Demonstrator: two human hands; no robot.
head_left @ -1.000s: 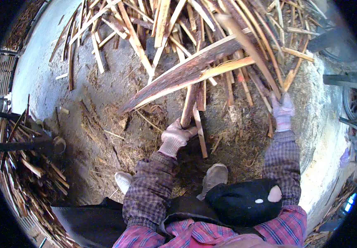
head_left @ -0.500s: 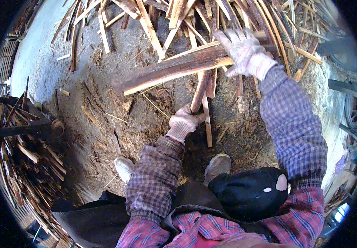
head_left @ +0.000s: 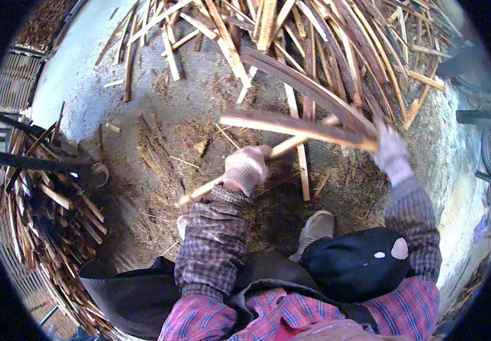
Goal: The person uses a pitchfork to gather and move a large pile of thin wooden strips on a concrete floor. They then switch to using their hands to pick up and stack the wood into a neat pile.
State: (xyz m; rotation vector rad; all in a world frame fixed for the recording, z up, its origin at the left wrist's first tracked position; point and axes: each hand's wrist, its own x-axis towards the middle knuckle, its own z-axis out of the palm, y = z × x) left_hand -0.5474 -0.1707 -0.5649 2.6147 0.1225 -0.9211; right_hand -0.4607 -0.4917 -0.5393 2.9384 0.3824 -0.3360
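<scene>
My left hand point(head_left: 248, 167), in a pale knit glove, is closed around a narrow wood strip point(head_left: 288, 146) that slants from lower left to upper right. Off to the right, my gloved right hand point(head_left: 392, 149), smeared by motion, grips the near ends of two bark-edged wood slats. They fan out leftward from it: a dark slat point(head_left: 308, 85) reaches up toward the pile, and a lighter-edged slat point(head_left: 296, 126) lies lower, crossing over the far part of the strip. My fingers on the right are partly hidden.
A large pile of split wood strips point(head_left: 274, 25) spreads along the far side. Another stack of strips point(head_left: 52, 227) rests in a dark frame at left. Chips and bark litter the floor point(head_left: 160, 136). A pale wall point(head_left: 456, 187) runs along the right; my shoe point(head_left: 316, 230) is below.
My right hand has moved right and nearer, from the middle of the slats to their ends, and the slats have swung round. The strip in my left hand has turned to a slant.
</scene>
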